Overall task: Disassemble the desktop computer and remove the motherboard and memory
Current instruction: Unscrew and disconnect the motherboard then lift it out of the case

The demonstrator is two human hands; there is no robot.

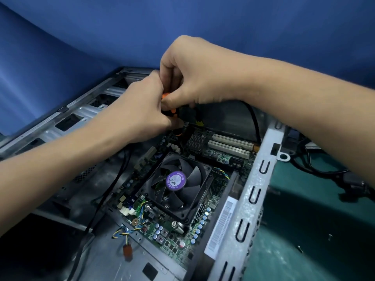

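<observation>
Both hands meet over the far end of the open computer case (251, 191), knuckles touching. Left hand (142, 110) enters from the lower left with its forearm crossing the case wall, and its fingers are curled round the lower part of an orange-and-black screwdriver (174, 111). Right hand (194, 78) comes in from the right edge and sits higher, wrist bent downward, with its fingers folded and its thumb pinching the top of the same handle.

Only slivers of the handle show between the fingers. An orange collar shows below the left hand, but the shaft and tip are blurred and cannot be made out, nor can the screw they meet. Both forearms are cut off by the frame edges.

Screwdriver axis stands near upright, working end down toward the far edge of the motherboard (168, 238). That board lies flat inside the case, long axis running from near to far, with the cooler fan (176, 180) at its middle and white expansion slots (231, 142) beyond. Two loose screws (330, 237) lie on the green mat (304, 209) to the right.
</observation>
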